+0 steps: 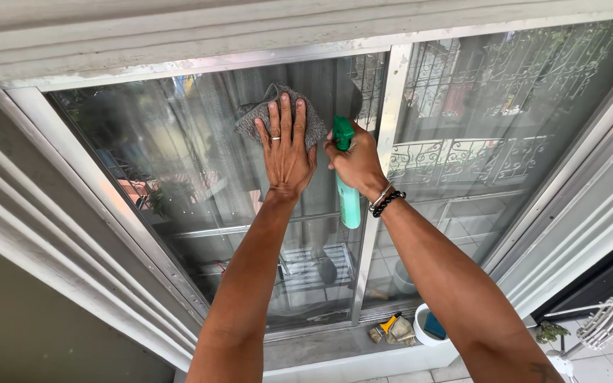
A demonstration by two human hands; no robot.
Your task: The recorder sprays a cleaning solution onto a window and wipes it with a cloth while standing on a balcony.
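Cloth: one grey, crumpled microfibre cloth [275, 113] lies flat against the upper part of the left glass pane [179, 191], bunched above and around the fingertips that press it.
Left hand: the left hand [285, 145] is spread wide, palm on the cloth, fingers pointing up; a ring shows on one finger. It pins the cloth to the glass rather than clutching it.
Bottle: one green plastic spray bottle [348, 181] hangs just right of the cloth, its nozzle at the top and its pale body pointing down past the wrist.
Right hand: the right hand [355, 164] is wrapped tight round the bottle's neck and trigger; two bracelets circle the wrist.
Panes: two sliding glass panes, split by one pale upright frame bar [384, 170].
Sill: one white tub [427, 333] and a rumpled rag with a yellow tool [391, 328] sit low at the window's foot.
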